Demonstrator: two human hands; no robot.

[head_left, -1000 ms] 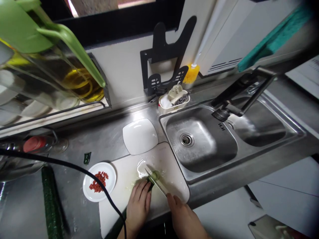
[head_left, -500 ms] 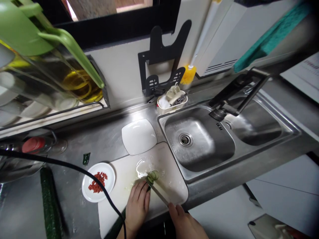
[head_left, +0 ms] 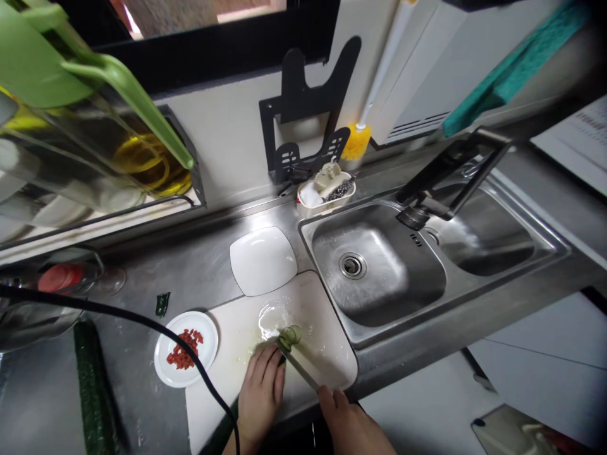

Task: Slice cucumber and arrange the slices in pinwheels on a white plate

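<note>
On a white cutting board [head_left: 327, 303], my left hand [head_left: 260, 388] is closed over a cucumber [head_left: 222, 433], whose near end shows below the wrist. My right hand [head_left: 353, 423] grips a knife [head_left: 303, 371] by its handle, which the fingers hide. The blade lies against the cucumber's cut end, just past my left fingertips. Thin cucumber slices [head_left: 290, 335] rest in a small overlapping pile at the blade's tip. Wet, shiny patches mark the board around them.
A square white plate [head_left: 263, 259] lies behind the board. To the left are a round plate [head_left: 164, 373] of red bits, a green scrap [head_left: 162, 304] and a whole cucumber [head_left: 95, 392]. A black cable [head_left: 118, 314] crosses the view. The steel sink [head_left: 379, 272] is at right.
The whole view has shifted very slightly left. Both hands, the knife and the slices keep nearly the same places on the board.
</note>
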